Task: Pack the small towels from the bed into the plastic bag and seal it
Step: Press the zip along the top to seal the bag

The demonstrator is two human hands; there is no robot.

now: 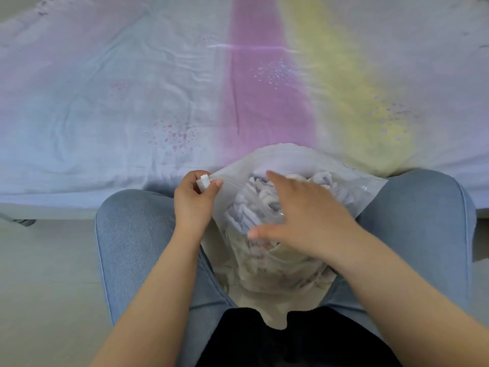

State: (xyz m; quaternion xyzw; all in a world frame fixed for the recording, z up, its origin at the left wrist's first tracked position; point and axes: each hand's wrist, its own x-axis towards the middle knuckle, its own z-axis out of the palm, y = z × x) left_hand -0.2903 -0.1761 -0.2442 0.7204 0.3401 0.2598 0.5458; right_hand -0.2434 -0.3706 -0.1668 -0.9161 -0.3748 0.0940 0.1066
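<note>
Right now we see a clear plastic zip bag [370,189] standing between our 2 knees in light blue denim jeans [137,234], its mouth up against the edge of the bed. Inside the bag sit bunched small towels, pale lilac and white [254,207], with cream-coloured ones lower down near our lap; we cannot count them.

Our left hand [191,200] is curled at the bag's left top corner, thumb and fingers pinching a small white plastic zip slider [203,182] on the seal strip. From that pinch the bag's top edge runs off to the right, past the right hand, to the far corner resting by the right knee. We cannot tell how far the seal is closed.

Our right hand [304,213] is spread, fingers straight and apart, palm down over the bag's front face just right of the left hand. It looks blurred, and we cannot tell if the palm touches the plastic or hovers just above it.

Beyond both hands lies a wrinkled pastel bedsheet with blue, pink and yellow bands [132,88]. Under the left forearm a pale floor [47,287] shows. Near our wrists, at the lap, is a black top [291,345].
</note>
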